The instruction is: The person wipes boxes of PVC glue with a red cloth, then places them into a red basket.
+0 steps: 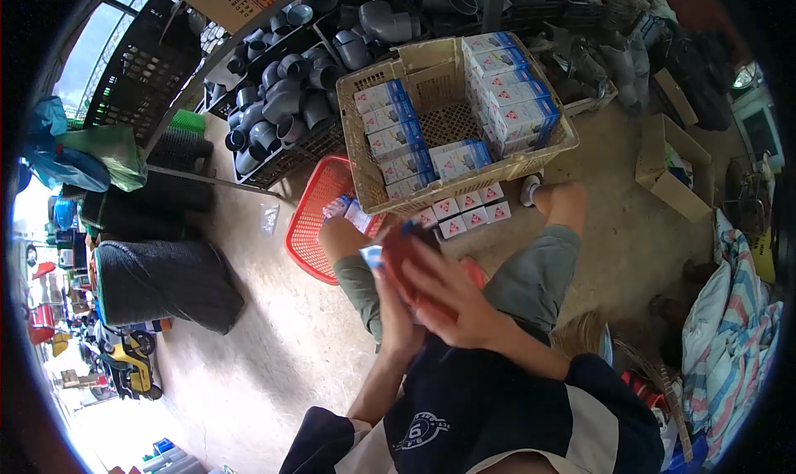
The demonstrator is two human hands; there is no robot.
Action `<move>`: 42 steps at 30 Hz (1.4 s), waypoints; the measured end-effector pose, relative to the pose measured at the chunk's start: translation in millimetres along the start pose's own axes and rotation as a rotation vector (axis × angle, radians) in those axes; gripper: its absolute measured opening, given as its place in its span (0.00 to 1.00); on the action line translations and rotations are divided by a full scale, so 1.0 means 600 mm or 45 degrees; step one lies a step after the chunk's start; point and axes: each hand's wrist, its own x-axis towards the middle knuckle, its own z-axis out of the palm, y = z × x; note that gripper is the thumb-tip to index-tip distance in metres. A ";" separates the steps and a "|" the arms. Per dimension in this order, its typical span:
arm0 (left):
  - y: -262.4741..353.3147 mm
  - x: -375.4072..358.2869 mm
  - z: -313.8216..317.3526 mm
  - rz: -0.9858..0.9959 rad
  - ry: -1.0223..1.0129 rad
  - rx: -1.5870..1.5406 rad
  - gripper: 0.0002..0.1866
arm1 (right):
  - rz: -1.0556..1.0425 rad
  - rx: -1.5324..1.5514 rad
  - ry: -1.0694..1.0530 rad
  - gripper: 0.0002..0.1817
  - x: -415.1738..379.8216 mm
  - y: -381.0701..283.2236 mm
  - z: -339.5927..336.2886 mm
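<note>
Between both hands, in front of my chest, is a dark red object (404, 263), blurred by motion. My left hand (400, 318) is wrapped along its left side, where a small white and blue piece also shows. My right hand (454, 302) lies across its right side, fingers smeared. Beyond them stands a beige crate (365, 176) holding stacks of white and blue boxes (521, 118). Several small white boxes with red marks (474, 218) sit on the floor against the crate's near side. A red basket (303, 234) with a few blue and white packs is left of my knee.
Grey pipe fittings (286, 101) fill black crates behind the beige crate. An open cardboard box (676, 171) stands at the right, near a striped sheet (725, 308). A dark mesh roll (166, 283) lies at the left.
</note>
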 end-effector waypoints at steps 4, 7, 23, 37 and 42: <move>-0.038 0.031 -0.058 -0.189 0.089 -0.313 0.37 | 0.074 0.052 -0.157 0.32 -0.026 0.013 -0.003; -0.055 0.011 0.001 0.091 0.188 -0.036 0.33 | 0.173 0.163 0.065 0.34 0.020 0.032 -0.029; -0.064 -0.015 0.011 0.152 -0.023 0.269 0.32 | -0.009 0.176 0.096 0.32 0.013 0.030 -0.038; -0.003 0.005 0.025 0.165 0.061 0.199 0.36 | -0.208 -0.102 -0.075 0.31 0.003 0.007 -0.035; 0.009 0.032 -0.045 0.061 0.124 -0.255 0.40 | 0.075 0.217 -0.110 0.29 -0.053 0.033 -0.040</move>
